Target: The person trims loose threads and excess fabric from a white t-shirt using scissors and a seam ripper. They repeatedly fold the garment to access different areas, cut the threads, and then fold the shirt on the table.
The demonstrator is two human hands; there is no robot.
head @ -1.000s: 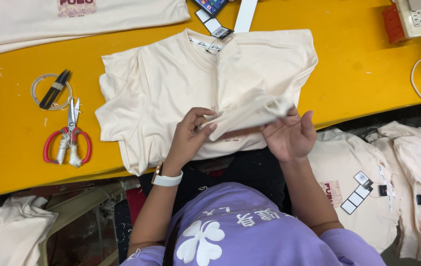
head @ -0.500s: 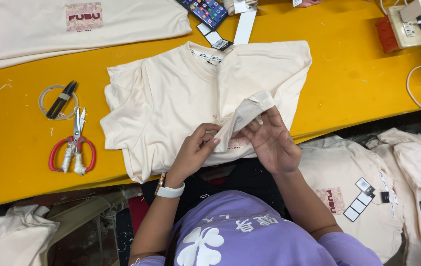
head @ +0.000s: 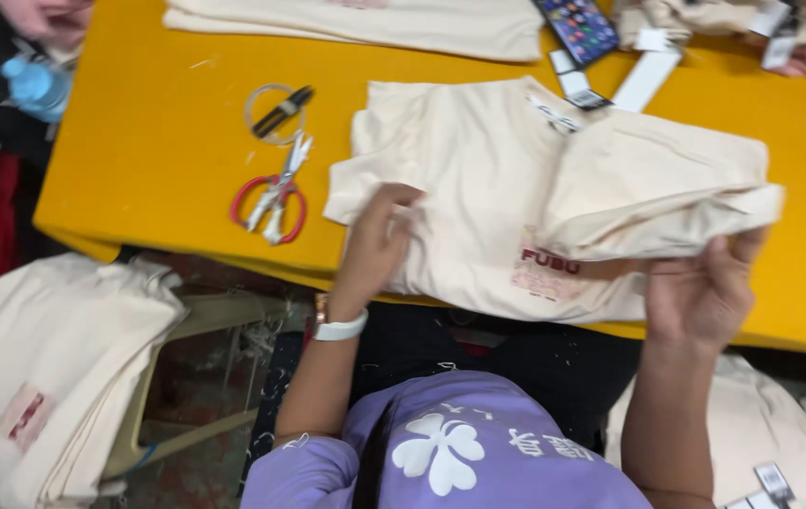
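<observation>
On the yellow table [head: 167, 160] lies a cream shirt [head: 478, 179], spread out flat near the front edge. The left hand [head: 376, 240] rests on the shirt's lower left part. Its fingers are bent and press down on the cloth, but the picture is blurry there, so I cannot tell if they pinch it or only push on it. The right hand [head: 704, 292] is at the shirt's right side. Its fingers are closed on a folded-over flap of the shirt and hold it up a little above the rest. A small red print shows on the shirt just under that flap.

To the left of the shirt are red scissors [head: 273, 193], lying flat on the table. Just behind them is a thin ring with a small black clip [head: 280, 111]. Behind the shirt lie white tags [head: 648, 75] and a phone [head: 580, 26] with a bright screen. More cream cloth [head: 365, 24] lies folded along the far edge of the table.

Down to the left, below the table, sits a pile of shirts [head: 54, 368]. The left wrist wears a white band [head: 341, 328].
</observation>
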